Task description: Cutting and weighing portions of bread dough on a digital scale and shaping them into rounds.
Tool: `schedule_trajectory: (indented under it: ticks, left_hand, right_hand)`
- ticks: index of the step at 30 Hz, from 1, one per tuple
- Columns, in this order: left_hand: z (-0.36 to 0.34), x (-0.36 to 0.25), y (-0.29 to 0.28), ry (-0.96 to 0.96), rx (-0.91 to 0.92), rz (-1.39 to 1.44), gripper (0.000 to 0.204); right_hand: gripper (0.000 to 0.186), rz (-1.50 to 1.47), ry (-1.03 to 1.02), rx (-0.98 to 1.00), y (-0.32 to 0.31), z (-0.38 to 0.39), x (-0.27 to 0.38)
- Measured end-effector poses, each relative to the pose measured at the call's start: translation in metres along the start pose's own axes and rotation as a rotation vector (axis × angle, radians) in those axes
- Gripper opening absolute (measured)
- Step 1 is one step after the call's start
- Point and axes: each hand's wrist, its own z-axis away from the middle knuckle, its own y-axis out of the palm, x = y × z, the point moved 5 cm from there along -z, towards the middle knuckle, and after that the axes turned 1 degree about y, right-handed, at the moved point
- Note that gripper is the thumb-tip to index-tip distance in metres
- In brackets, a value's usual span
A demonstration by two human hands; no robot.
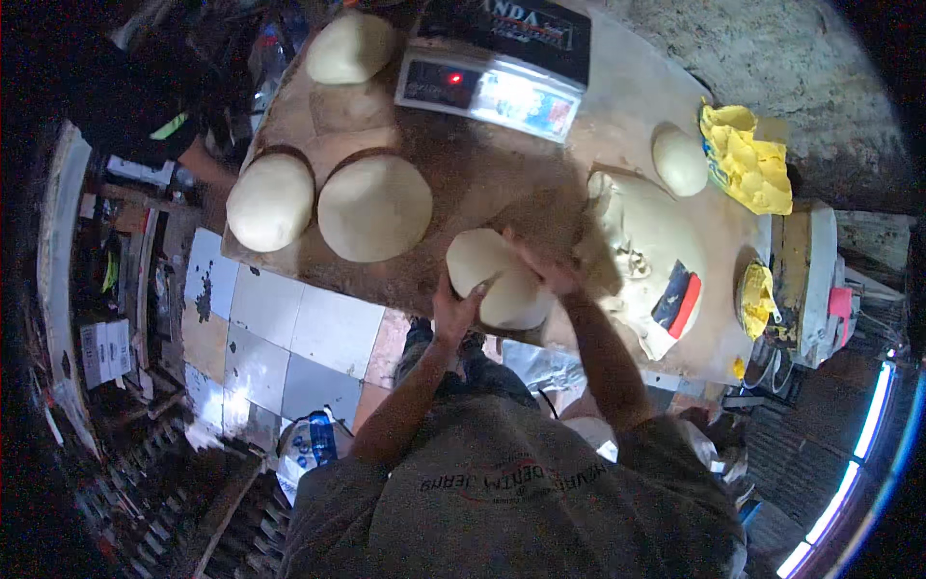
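Observation:
At the near edge of the worktable, a pale lump of dough (487, 265) sits between my hands. My left hand (456, 311) cups its near left side, the thumb pressed on top. Against its right side lies my right hand (548, 272), its fingers partly blurred. To the right spreads a large loose mass of dough (627, 227), with a dough scraper (678, 301) in black and red on it. Left of my hands rest a wide round dough ball (375, 208) and another dough ball (271, 202).
A digital scale (490, 95) with a lit red light stands at the back. Dough balls sit at the far left (350, 48) and right (680, 161). Yellow packaging (745, 159) lies at the right edge of the worktable (473, 179). Another person's arm (207, 166) shows at left.

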Motion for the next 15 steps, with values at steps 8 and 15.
schedule_trajectory:
  ticks: [8,15]
  left_hand:
    - [-0.031,-0.042,0.035,-0.28,0.052,0.053,0.041]
    - [-0.076,-0.154,0.088,0.087,0.32,-0.38,0.04]
  right_hand:
    - [0.047,-0.374,0.213,0.116,-0.022,0.021,0.004]
    - [0.067,-0.904,-0.325,-0.293,-0.074,0.011,0.011]
